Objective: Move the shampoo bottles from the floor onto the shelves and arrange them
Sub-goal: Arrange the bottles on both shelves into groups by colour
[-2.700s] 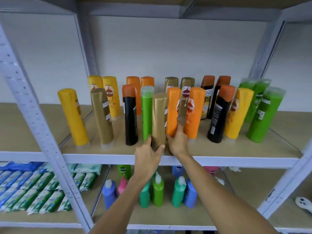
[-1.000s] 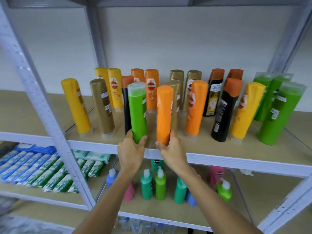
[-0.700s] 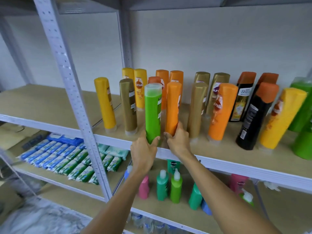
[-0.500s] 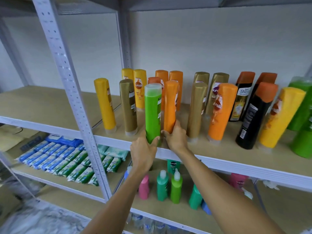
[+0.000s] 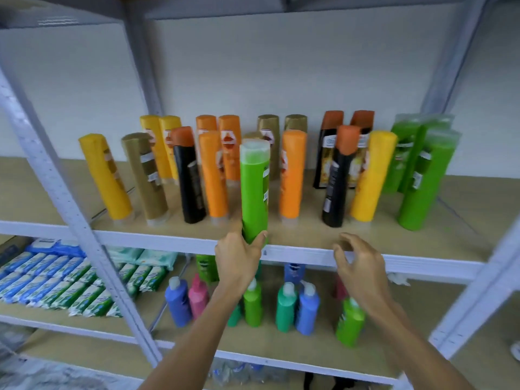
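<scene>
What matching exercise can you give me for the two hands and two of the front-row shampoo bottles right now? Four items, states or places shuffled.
Column A
1. left hand
2. right hand
3. green bottle
4. yellow bottle

Column B
a. leftmost in the front row, leaning
b. free, fingers loosely curled, in front of the shelf edge
c. held at its base, at the shelf's front edge
d. grips a bottle's base

Pairs: 1-d, 2-b, 3-c, 4-a
</scene>
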Available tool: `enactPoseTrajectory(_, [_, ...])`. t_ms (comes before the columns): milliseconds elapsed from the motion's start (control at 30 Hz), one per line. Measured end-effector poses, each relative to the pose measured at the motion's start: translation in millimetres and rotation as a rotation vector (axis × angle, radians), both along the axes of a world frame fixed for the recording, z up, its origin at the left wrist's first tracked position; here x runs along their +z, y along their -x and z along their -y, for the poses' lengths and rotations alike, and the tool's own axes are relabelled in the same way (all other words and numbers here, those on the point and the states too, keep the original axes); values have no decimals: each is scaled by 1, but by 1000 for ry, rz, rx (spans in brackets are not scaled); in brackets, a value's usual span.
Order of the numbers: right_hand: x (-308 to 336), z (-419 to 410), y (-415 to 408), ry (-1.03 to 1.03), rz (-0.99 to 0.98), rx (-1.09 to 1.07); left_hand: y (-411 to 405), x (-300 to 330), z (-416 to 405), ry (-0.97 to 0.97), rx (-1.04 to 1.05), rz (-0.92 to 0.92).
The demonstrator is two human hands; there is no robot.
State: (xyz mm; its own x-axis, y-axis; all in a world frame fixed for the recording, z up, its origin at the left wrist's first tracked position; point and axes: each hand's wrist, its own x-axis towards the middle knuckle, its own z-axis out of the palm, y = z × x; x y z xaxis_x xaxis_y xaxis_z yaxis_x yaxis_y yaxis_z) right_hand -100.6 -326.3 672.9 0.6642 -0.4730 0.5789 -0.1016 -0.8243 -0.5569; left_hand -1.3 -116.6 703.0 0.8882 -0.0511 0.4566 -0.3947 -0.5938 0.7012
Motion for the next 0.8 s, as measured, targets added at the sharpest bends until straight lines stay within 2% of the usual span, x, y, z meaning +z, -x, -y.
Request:
enactPoseTrajectory(300, [6, 159, 90, 124, -164, -144, 77, 4, 144, 13, -123, -13])
enactPoseTrajectory(467, [-2, 175, 103, 193, -198, -69, 111, 9, 223, 17, -190, -48])
enactPoseTrajectory(633, [-9, 175, 112, 382, -74, -45, 126, 15, 284, 61, -304, -121])
enactPoseTrajectory(800, [-25, 189, 110, 472, -83, -3, 130, 22, 322, 30, -326, -161])
